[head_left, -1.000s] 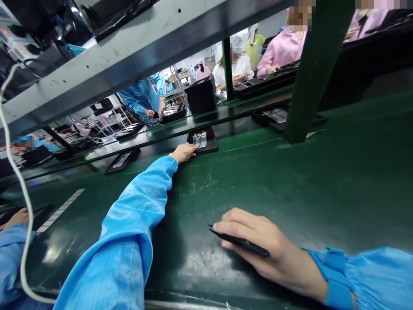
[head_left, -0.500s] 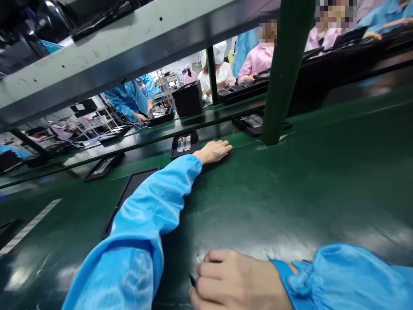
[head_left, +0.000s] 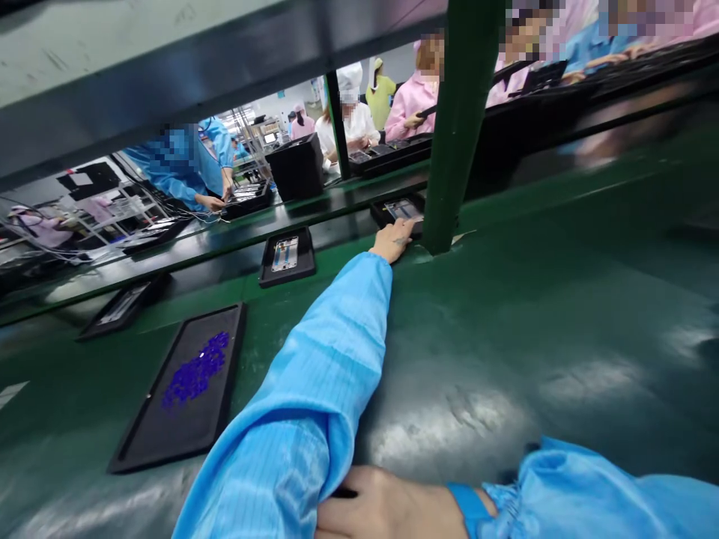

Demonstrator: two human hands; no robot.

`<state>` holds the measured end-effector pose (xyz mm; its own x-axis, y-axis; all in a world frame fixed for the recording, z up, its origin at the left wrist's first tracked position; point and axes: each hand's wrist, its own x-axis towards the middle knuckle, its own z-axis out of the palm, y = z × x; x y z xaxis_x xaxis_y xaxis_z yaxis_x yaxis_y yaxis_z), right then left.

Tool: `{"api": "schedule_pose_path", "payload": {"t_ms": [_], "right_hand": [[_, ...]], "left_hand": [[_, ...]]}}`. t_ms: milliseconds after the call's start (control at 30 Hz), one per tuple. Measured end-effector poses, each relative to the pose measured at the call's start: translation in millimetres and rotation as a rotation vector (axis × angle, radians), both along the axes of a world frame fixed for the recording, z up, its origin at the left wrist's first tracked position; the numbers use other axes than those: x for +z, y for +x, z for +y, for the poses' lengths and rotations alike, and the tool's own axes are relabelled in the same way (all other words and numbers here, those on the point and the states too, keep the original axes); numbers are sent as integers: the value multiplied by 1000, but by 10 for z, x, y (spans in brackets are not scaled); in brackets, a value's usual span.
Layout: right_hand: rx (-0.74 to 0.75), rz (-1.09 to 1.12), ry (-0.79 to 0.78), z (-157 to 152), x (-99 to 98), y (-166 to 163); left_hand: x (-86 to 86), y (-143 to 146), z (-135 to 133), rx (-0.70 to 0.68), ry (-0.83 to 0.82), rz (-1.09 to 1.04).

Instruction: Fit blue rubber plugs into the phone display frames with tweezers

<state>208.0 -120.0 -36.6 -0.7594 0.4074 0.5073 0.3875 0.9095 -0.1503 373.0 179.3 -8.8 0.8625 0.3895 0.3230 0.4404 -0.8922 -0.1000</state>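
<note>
right hand (head_left: 387,501): bottom-cut, partly behind left sleeve (head_left: 317,359) | far tray (head_left: 380,215): partly behind left hand (head_left: 392,241), post (head_left: 457,127) | violet bits (head_left: 196,372): too small to identify

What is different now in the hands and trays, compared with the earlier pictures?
The left hand has left the middle tray and gone right, to the far tray beside the green post. The right hand is now partly behind the left sleeve; the dark tool it held is no longer clear. The large black tray, partly covered before, shows more. The middle tray keeps its place relative to the post.
</note>
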Motion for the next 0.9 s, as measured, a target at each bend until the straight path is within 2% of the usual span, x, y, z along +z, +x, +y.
{"api": "schedule_pose_path", "payload": {"t_ms": [133,233,367,433,533,667,700,800,867,900], "right_hand": [[66,-1,66,49,17,-10],[7,8,166,38,66,-31],[-57,26,225,20,147,-26],[-33,34,237,41,175,-11],[37,72,223,73,227,6],[117,228,156,28,411,49],[83,306,98,16,475,76],[-211,614,-129,90,639,199],[-419,920,-186,261,684,290],[-459,1065,-246,377,686,327]], "left_hand": [[85,-462,198,41,12,69],[206,-877,278,62,27,126],[376,-1419,110,36,42,198],[440,-1713,-116,9,49,227],[479,-2215,-600,-40,57,267],[393,-2955,-1342,-94,54,292],[350,-3139,-1521,-125,56,287],[220,-3636,-2026,-287,111,196],[164,-3887,-2321,-322,97,120],[150,-3978,-2447,-325,82,87]]}}
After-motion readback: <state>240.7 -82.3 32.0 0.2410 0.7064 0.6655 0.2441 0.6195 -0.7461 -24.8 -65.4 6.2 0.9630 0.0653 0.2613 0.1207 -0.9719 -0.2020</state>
